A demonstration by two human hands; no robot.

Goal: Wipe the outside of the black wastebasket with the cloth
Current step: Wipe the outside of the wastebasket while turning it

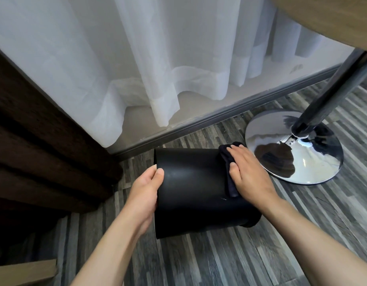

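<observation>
A floor of grey, wood-patterned planks [230, 261] is seen from the head camera, bounded at the back by a grey skirting strip [219, 118] and a pale wall. A sheer white curtain [137, 58] hangs in folds before that wall, its hem ending just above the skirting. At the left a dark brown curtain [34, 141] falls in heavy pleats to the floor. At the right a round chrome table base [314, 162] stands on the planks, with a dark pole [333, 89] rising from it, tilted in the wide-angle view, to the edge of a wooden tabletop [333, 15] in the upper right corner.

The black wastebasket [195, 188] is held tipped on its side near the middle of the view, just above or on the floor; which cannot be told. Its rimmed end [253, 220] is turned toward the lower right. The left hand [144, 195] is closed around the basket's left edge, the thumb lying on the outer wall and the fingers hidden behind it. The right hand [248, 174] is laid flat and pressed upon a dark cloth [230, 172], which is bunched against the upper right part of the basket's outer wall, close to the chrome base. A small pale scuff [223, 198] is visible on the wall just below the cloth.
</observation>
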